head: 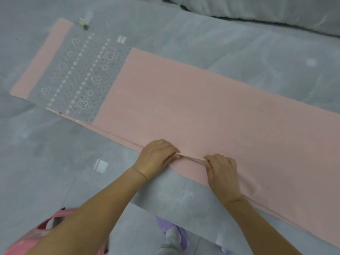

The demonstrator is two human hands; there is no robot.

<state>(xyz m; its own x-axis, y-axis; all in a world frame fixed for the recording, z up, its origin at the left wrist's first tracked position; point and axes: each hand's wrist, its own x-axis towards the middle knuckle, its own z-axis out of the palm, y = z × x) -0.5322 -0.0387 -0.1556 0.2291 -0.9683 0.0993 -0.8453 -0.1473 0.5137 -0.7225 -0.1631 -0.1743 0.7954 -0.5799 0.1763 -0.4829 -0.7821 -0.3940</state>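
Head view: long pink cloth (202, 107) lies flat on a grey sheet (55, 144), running from upper left to lower right of the frame. Grey heart-patterned band (79, 78) sits near its upper-left end. Left hand (156, 157) and right hand (222, 168) are at the near edge, lower centre, close together, each pinching a raised fold of the cloth between thumb and curled fingers. Rolled grey fabric (257, 10) is at upper right.
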